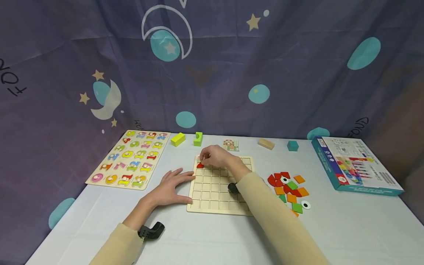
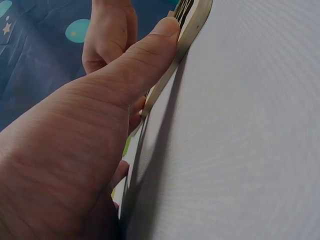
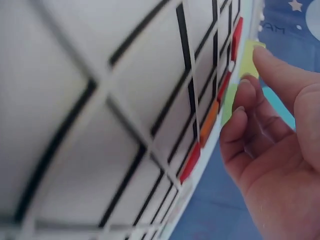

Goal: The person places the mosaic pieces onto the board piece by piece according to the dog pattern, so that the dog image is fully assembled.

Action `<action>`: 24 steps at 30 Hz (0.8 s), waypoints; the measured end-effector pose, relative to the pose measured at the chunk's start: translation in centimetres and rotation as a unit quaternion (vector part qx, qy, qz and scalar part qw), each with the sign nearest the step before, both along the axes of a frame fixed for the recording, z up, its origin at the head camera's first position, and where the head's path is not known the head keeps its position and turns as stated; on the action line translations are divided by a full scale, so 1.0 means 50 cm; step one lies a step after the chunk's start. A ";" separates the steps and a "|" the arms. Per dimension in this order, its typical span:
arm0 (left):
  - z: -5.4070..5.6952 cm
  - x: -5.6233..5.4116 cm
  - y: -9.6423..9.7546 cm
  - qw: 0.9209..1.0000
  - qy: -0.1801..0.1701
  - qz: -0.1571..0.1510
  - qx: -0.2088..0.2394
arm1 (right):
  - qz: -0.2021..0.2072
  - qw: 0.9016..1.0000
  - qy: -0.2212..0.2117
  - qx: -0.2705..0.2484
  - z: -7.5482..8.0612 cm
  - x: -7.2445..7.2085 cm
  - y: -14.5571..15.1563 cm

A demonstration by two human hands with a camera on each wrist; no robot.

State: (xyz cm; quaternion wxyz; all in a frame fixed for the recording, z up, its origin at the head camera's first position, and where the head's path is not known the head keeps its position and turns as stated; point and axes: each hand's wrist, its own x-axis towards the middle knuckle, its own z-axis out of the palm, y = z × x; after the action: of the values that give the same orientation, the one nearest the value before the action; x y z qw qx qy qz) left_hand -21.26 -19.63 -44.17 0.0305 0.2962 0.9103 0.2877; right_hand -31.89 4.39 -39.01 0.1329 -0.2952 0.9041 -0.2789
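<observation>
A wooden grid board (image 1: 210, 195) lies on the white table between the hands. My left hand (image 1: 171, 187) rests at its left side with fingers spread, and the thumb (image 2: 150, 47) touches the board's edge in the left wrist view. Over the far left corner is my right hand (image 1: 216, 156), fingers loosely bent beside a red tile (image 1: 200, 165). In the right wrist view, a gap shows between thumb and fingers, with nothing held in it. Red tiles and an orange tile (image 3: 209, 123) sit along the board's far row there; the hand hides most of that row in the head view.
Right of the board lies a scatter of red, orange and green tiles (image 1: 292, 198) with eye discs (image 1: 306, 204). A number puzzle (image 1: 132, 158) is at left, a box (image 1: 359, 165) at right. Blocks (image 1: 178, 139) and a picture card (image 1: 230, 145) stand along the back.
</observation>
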 end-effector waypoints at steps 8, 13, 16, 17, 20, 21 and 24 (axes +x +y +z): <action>-0.004 -0.001 -0.001 1.000 -0.007 0.006 -0.004 | 0.000 0.999 -0.010 -0.034 0.020 0.016 0.063; -0.002 -0.002 0.001 1.000 -0.002 0.002 -0.005 | 0.007 0.999 -0.001 -0.050 0.030 0.025 0.116; -0.001 -0.001 0.002 1.000 0.000 0.001 0.000 | 0.011 0.999 0.009 -0.049 0.035 0.034 0.148; -0.001 -0.001 0.002 1.000 0.001 0.001 0.001 | 0.010 0.999 0.010 -0.048 0.037 0.038 0.158; -0.003 -0.001 0.002 1.000 0.004 0.001 0.003 | 0.000 0.999 0.005 -0.046 0.043 0.049 0.189; -0.004 -0.001 0.002 1.000 0.005 0.001 0.002 | -0.004 0.999 0.004 -0.044 0.044 0.052 0.199; -0.005 -0.001 0.001 1.000 0.005 0.002 0.001 | -0.014 0.999 0.006 -0.039 0.047 0.062 0.231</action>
State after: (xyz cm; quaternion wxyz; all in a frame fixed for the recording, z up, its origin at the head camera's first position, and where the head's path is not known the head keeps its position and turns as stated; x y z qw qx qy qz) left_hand -21.30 -19.57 -44.40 0.0247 0.2958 0.9107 0.2873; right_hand -28.77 15.93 -36.65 0.1115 -0.2895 0.8972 -0.3142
